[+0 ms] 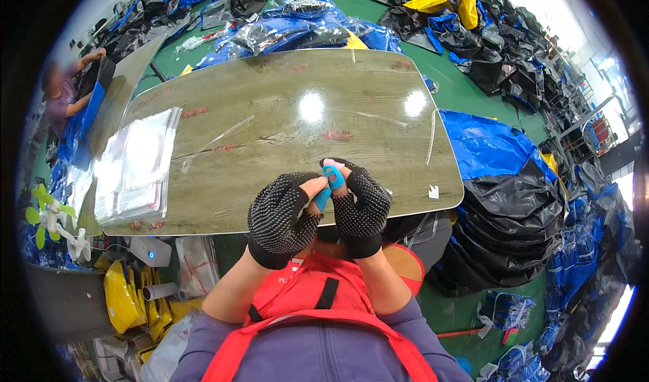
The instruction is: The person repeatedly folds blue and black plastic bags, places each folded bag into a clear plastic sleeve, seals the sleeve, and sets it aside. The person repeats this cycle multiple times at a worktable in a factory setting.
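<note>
Gloves cover both hands, black knit with small grip dots and the fingertips left bare. The left hand (pixel 282 213) and the right hand (pixel 359 203) meet at the near edge of the wooden table (pixel 284 122), knuckles almost touching, and together they pinch a small blue piece (pixel 329 182). The left hand's fingers curl narrowly around its lower end; the right hand's thumb and forefinger close on its upper, looped end. What the blue piece is cannot be told from this view.

On the table's left part lies a stack of clear plastic bags (pixel 135 165), well apart from the hands. A thin clear strip (pixel 215 142) lies on the table between the stack and the middle, and another (pixel 430 137) lies near the table's right edge. A small white scrap (pixel 433 191) sits at the table's near right corner.

Beyond the table's far edge and to its right, heaps of blue and black bags (pixel 493 152) cover the green floor (pixel 460 88). Left of the table, another person (pixel 64 94) leans over a second tabletop.
</note>
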Motion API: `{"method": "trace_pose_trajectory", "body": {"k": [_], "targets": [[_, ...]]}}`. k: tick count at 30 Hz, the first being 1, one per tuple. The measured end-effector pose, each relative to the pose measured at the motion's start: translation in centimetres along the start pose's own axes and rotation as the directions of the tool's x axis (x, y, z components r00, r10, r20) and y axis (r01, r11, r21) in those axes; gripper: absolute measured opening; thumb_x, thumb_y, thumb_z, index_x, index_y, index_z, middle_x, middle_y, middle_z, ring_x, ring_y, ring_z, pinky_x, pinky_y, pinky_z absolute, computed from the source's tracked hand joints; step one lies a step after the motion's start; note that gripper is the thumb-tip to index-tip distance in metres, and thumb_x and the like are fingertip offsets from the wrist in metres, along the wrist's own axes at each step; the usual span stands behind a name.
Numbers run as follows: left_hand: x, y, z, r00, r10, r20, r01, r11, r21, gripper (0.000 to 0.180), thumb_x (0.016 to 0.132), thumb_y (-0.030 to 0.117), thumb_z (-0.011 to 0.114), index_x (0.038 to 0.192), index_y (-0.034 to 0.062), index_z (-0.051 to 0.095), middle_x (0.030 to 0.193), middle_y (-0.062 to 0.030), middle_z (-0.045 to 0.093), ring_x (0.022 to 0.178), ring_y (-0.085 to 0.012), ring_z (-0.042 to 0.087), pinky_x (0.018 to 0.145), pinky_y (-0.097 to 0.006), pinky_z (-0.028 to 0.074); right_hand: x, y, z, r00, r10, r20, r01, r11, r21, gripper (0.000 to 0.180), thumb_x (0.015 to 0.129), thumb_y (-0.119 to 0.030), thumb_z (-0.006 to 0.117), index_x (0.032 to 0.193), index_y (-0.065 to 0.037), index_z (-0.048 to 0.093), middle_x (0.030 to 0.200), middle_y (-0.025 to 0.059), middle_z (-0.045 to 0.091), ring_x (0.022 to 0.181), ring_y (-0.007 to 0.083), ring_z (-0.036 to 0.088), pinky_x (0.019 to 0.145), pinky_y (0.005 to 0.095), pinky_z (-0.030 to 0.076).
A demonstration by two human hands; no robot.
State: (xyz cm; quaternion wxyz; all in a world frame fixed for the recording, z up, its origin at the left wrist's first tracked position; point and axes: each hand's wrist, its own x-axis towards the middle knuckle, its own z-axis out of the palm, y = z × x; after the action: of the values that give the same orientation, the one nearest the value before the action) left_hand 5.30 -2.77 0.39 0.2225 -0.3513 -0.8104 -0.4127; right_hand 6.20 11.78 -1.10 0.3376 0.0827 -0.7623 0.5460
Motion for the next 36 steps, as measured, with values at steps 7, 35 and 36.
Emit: {"method": "trace_pose_trajectory", "body": {"k": [7,35,36], "targets": [[0.6,0.0,0.1,0.986,0.149,0.073,-0.156,0.982,0.109,0.046,0.069,-0.001,0.066,0.113,0.0084,0.061,0.101,-0.0137,0.067,0.081,-0.0305,0.065,0.067,-0.038,0.052,-1.3,1.3,-0.7,0.972,-0.223,0.067,0.232,0.894,-0.383,0.033,0.075,-0.004,0.065,0.107,-0.001,0.061,0.092,0.0157,0.065,0.084,0.0335,0.063,0.073,0.0419,0.049],[6.6,-28.4,9.5,0.474,-0.795,-0.378,0.647,0.022,0.762,0.068,0.085,0.059,0.050,0.133,0.0112,0.047,0.141,-0.0218,0.040,0.128,-0.0398,0.038,0.107,-0.048,0.030,-2.5,18.8,-29.9,0.883,0.437,-0.172,-0.147,-0.090,-0.985,0.038,0.081,-0.023,0.061,0.116,-0.009,0.062,0.108,0.0121,0.066,0.105,0.0290,0.061,0.091,0.0455,0.045],[8.8,-27.7,11.5,0.516,-0.834,-0.197,0.551,0.147,0.821,0.064,0.086,0.060,0.046,0.129,0.0130,0.050,0.138,-0.0214,0.044,0.128,-0.0377,0.039,0.104,-0.047,0.033,-3.1,20.7,-30.9,0.871,0.461,-0.167,-0.192,0.007,-0.981,0.034,0.082,-0.021,0.058,0.114,-0.010,0.064,0.113,0.0146,0.064,0.113,0.0289,0.056,0.098,0.0488,0.040]]}}
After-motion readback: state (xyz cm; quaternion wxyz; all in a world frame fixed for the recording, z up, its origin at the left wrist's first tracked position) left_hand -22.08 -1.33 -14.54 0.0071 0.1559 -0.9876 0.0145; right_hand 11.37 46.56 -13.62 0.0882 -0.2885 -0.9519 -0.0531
